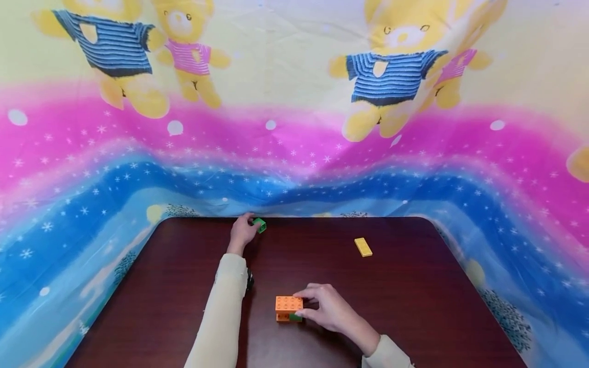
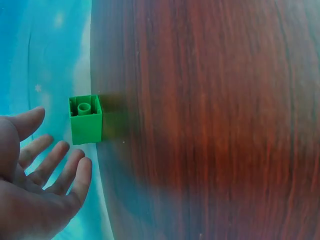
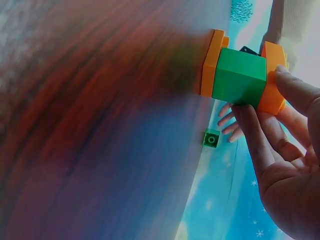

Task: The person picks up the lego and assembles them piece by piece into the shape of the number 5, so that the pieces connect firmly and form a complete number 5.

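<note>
At the table's far edge lies a green toy building block, its hollow underside with a round tube showing in the left wrist view. My left hand is right beside it, fingers relaxed and spread, a gap between them and the block. Closer in, my right hand grips the right end of a small block stack. An orange studded brick tops the stack, a green block sits in the middle toward the right, and a thin orange plate forms the bottom. The thumb presses the top orange brick.
A flat yellow block lies on the right of the dark brown wooden table. Behind the far edge and along the sides hangs a patterned cloth with bears and snowflakes.
</note>
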`<state>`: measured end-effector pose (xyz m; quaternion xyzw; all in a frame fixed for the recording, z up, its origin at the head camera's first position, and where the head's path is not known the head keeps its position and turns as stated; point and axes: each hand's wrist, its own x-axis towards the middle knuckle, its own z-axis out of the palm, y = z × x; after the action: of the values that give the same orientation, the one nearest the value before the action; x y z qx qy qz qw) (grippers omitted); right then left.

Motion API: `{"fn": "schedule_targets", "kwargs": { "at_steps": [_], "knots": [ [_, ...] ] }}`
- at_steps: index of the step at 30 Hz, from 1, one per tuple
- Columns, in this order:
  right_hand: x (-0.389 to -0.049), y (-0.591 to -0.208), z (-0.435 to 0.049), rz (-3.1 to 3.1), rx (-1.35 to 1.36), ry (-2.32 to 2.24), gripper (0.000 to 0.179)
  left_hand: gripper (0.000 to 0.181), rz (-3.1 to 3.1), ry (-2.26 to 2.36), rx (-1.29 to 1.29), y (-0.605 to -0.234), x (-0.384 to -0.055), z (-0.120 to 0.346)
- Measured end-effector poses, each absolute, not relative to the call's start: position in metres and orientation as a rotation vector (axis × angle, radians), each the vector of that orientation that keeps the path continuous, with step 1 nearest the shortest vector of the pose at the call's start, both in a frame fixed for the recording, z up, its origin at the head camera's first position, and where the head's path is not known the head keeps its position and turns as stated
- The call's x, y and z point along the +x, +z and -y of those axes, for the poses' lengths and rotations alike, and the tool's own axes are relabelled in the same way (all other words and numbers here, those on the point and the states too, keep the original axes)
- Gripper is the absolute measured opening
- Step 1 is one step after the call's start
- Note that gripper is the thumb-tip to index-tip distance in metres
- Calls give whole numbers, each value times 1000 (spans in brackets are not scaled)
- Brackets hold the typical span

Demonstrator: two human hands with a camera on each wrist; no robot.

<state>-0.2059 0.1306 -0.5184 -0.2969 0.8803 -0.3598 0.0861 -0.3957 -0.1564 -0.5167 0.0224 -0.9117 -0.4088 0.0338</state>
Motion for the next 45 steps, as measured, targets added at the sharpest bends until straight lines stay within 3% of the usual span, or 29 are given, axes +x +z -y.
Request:
{"fn": "schedule_targets", "kwargs": {
  "at_steps": [17,25,45],
  "knots": [
    [-204,-520,-130,-2613,-864,-1072,37,33,2848,-1134,0,-530,-391,148],
    [-209,-515,-125,-2606,-860,-1068,38,46,2841,-1150,73,-527,-398,151],
    [-207,-517,-128,-2594,-826,-1088,36,33,2902,-1302,-60,-531,-390,127]
  ]
}}
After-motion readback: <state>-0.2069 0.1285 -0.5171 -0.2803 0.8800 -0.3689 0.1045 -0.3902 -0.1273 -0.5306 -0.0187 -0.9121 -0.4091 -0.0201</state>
